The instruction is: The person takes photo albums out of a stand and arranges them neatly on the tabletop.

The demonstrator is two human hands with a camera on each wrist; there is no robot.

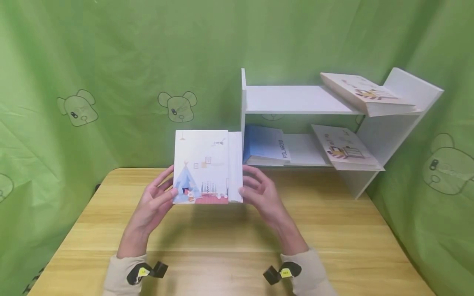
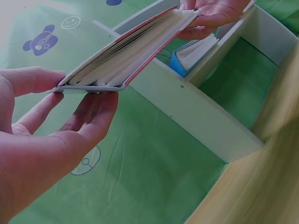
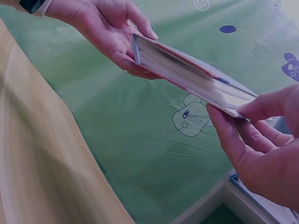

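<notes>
Both hands hold a book [image 1: 201,168] with a pale illustrated cover showing a blue tent, raised over the table in the head view. My left hand [image 1: 155,203] grips its left side, thumb on the front cover and fingers behind. In the left wrist view, that hand [image 2: 56,126] pinches the spine edge, and the page block shows between the covers. My right hand [image 1: 264,197] pinches the right side, where a white strip of inner page sticks out past the cover. The thumb and fingers of the right hand [image 3: 266,140] close on this open edge in the right wrist view.
A white two-tier shelf [image 1: 292,98] stands at the back right of the wooden table [image 1: 222,263]. A blue POLAROID book [image 1: 264,144] and an illustrated book [image 1: 342,146] occupy its lower tier. Another illustrated book [image 1: 370,90] leans on the upper tier. Green curtain [image 1: 129,53] hangs behind.
</notes>
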